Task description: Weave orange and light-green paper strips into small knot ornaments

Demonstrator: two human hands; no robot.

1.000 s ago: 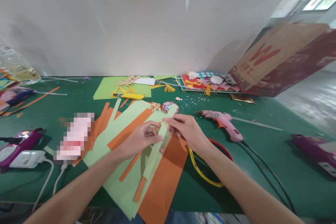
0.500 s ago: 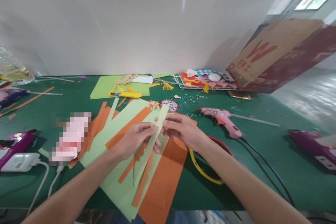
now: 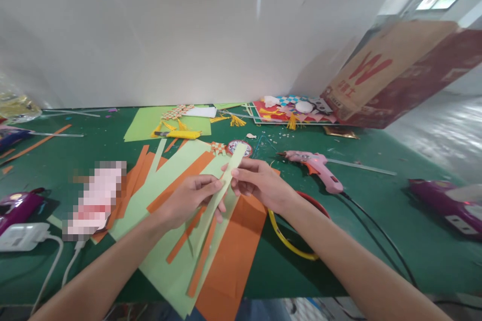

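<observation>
Both hands meet over a pile of paper near the middle of the table. A light green paper strip is pinched by my left hand on its left side and by my right hand on its right. Orange paper, mostly hidden by the fingers, shows behind the green strip. Under the hands lie green sheets, an orange sheet and loose orange strips. Just beyond the fingertips are a woven orange-and-green piece and a round dish of small bits.
A pink glue gun and tape rings lie to the right. A yellow cutter rests behind the sheets. At left are a blurred-out pink object and a white plug. A paper bag stands back right.
The whole view has shifted slightly, so things appear a little further left. Both hands keep their hold on the green strip, with hardly any change.
</observation>
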